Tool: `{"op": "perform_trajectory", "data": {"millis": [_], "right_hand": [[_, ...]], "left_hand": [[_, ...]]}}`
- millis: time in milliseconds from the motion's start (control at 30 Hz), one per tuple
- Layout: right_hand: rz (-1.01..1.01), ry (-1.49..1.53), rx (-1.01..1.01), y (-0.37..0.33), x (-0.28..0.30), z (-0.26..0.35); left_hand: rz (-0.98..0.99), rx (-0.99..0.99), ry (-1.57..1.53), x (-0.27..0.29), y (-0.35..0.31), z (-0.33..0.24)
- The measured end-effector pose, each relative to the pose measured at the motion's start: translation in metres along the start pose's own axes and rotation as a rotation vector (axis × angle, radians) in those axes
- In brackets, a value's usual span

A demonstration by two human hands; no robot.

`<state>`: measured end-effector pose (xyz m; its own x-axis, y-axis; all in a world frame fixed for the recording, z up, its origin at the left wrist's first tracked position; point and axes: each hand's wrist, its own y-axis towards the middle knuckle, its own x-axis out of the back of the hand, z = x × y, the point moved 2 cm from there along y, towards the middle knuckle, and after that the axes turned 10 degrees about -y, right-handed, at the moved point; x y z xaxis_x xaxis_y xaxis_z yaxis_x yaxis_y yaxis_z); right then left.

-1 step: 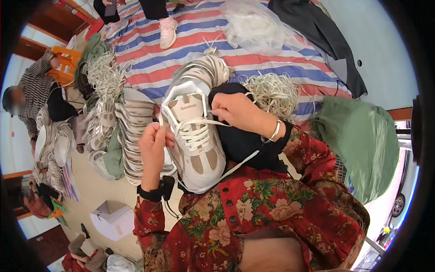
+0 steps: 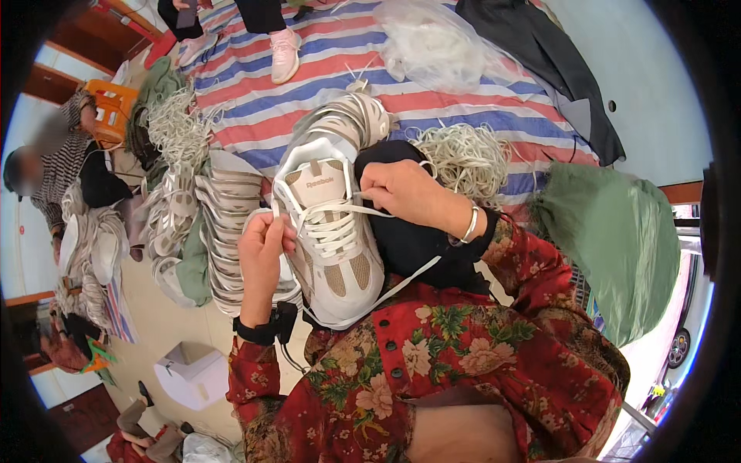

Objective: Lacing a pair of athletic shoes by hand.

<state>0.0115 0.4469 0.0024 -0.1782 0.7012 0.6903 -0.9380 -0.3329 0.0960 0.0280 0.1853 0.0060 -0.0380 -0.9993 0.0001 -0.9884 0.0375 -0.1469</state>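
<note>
A beige and white sneaker (image 2: 343,278) rests over my lap, its toe pointing toward me. Cream lace (image 2: 333,239) crosses its tongue in several rows, and one loose lace end trails down past the toe on the right. At the shoe's left edge, my left hand (image 2: 262,245) is closed, with thumb and fingertips pinching a lace by the upper eyelets. My right hand (image 2: 405,189) is closed too, on the opposite side near the top eyelets, its fingertips on the lace there. Its fingertips partly hide the lace. Behind the sneaker, a row of stacked shoe uppers (image 2: 359,119) curves away.
A pile of loose laces (image 2: 463,158) lies right on the striped sheet (image 2: 324,73). Stacked shoe pieces (image 2: 228,224) stand at my left. A green sack (image 2: 610,247) is at the right, a plastic bag (image 2: 432,42) at the back. Other people sit at the left; one stands at the back.
My right hand's fingertips have shifted slightly along the lace by the upper eyelets. My left hand and the sneaker look almost unmoved.
</note>
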Motion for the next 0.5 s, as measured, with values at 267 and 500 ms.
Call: {"op": "perform_trajectory", "data": {"millis": [267, 500], "right_hand": [[0.063, -0.259, -0.031, 0.008, -0.005, 0.005], [-0.010, -0.443, 0.218, 0.004, -0.016, 0.009]], "left_hand": [[0.211, 0.035, 0.175, 0.002, -0.005, 0.005], [0.010, 0.002, 0.032, 0.003, -0.002, 0.007]]}}
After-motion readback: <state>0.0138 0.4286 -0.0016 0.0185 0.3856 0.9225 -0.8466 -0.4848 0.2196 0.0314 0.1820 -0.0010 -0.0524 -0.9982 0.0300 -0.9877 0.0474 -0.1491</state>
